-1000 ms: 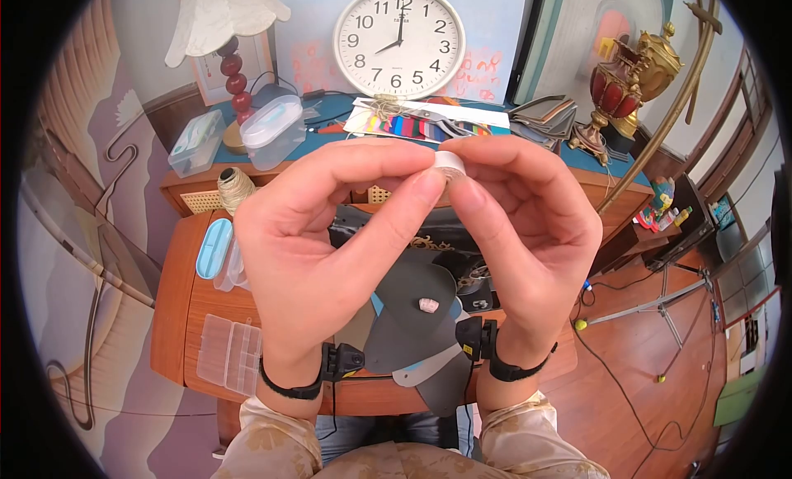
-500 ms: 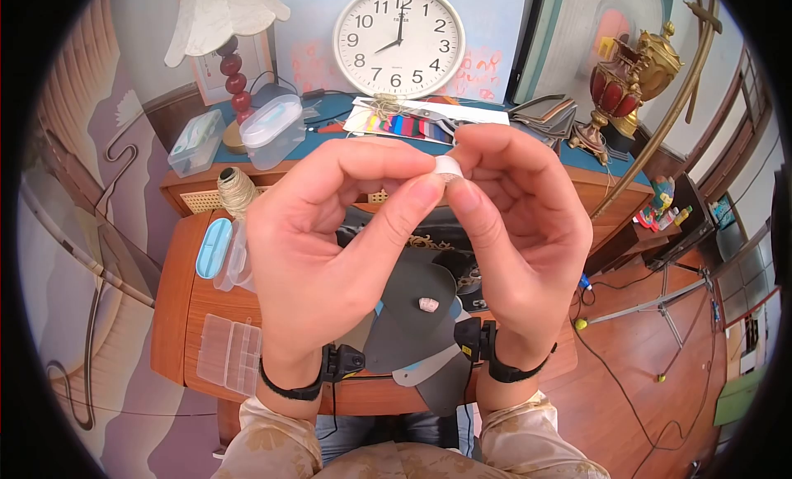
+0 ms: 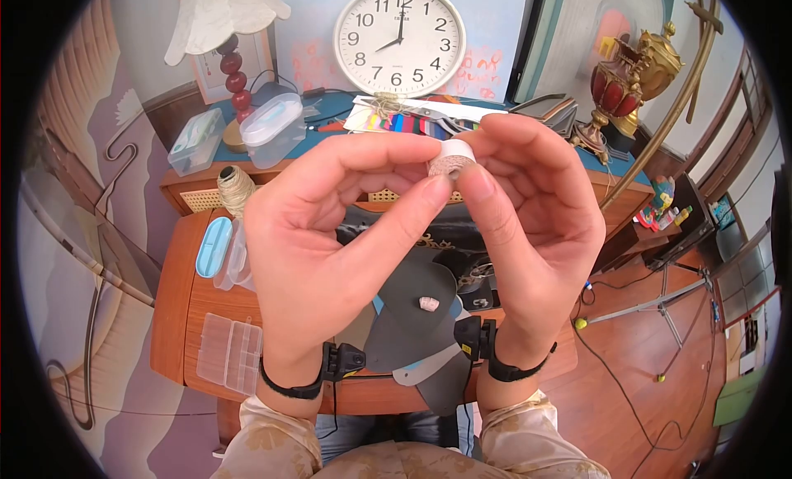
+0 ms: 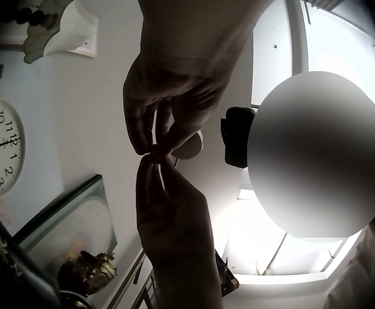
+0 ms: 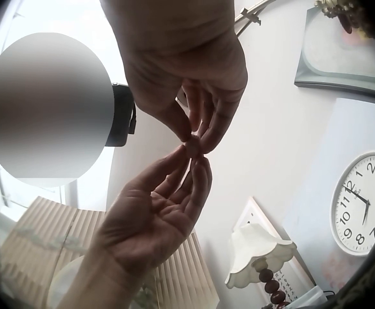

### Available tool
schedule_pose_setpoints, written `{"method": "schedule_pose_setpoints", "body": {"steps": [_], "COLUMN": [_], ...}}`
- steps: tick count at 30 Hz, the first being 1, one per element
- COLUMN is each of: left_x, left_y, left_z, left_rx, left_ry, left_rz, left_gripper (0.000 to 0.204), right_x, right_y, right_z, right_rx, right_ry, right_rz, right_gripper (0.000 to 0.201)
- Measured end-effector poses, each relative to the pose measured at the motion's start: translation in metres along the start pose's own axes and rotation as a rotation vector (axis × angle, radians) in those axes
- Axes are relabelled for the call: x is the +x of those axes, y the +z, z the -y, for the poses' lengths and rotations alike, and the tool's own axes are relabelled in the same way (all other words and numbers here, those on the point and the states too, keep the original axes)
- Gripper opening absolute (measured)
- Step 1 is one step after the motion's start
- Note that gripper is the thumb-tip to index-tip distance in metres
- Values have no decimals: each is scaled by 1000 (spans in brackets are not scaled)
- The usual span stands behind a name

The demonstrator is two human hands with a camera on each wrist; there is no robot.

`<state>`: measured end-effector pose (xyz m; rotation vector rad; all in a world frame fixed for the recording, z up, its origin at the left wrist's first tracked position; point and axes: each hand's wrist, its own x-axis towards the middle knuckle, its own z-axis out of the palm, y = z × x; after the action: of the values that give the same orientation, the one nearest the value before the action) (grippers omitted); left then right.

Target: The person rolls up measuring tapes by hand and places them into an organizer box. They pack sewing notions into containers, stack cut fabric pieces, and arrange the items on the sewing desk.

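Observation:
In the head view, both hands are raised at chest height and meet fingertip to fingertip. Between them is a small white roll [image 3: 456, 151] with a speckled pinkish end and a hole in its middle. My left hand [image 3: 309, 256] pinches the roll's left side between thumb and forefinger. From the other side, the thumb and fingers of my right hand [image 3: 540, 240] pinch it too. Below them, a small pale pink bundle [image 3: 428, 304] lies on grey sheet pieces [image 3: 408, 335]. In the right wrist view the roll [image 5: 193, 147] is mostly covered by fingertips.
A black sewing machine [image 3: 425, 227] with gold decoration stands behind the hands, partly hidden. On the left are a cone of thread [image 3: 237, 190], a light blue case [image 3: 214, 246] and a clear compartment box [image 3: 227, 355]. A wall clock [image 3: 399, 66] and clear containers [image 3: 276, 132] stand at the back.
The roll has turned between the fingertips, so its speckled end and hole now face the head camera. My right forefinger has lifted slightly. Both hands keep their pinch.

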<state>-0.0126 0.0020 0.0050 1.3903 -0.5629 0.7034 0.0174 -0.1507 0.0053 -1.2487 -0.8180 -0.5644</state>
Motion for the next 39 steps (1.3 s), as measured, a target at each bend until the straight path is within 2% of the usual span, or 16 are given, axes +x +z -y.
{"method": "schedule_pose_setpoints", "body": {"steps": [13,21,26,30,34,39], "left_x": [-2,0,-1,-2,-2,-2], "left_y": [2,1,2,0,0,1], "left_z": [4,2,2,4,6,7], "left_rx": [1,-38,-44,19,63,72], "left_ry": [31,18,24,96,146,136], "left_rz": [13,14,9,25,43,49], "left_gripper": [25,26,26,25,25,26], "right_x": [-3,2,1,0,-1,-2], "right_y": [2,-3,-3,-3,-1,-1], "right_z": [-7,2,1,-5,-4,-6], "right_rx": [-52,56,25,6,55,64], "right_ry": [-56,37,-4,-60,-35,-35], "right_rz": [19,38,42,47,26,5], "right_gripper": [36,48,47,44,43,42]}}
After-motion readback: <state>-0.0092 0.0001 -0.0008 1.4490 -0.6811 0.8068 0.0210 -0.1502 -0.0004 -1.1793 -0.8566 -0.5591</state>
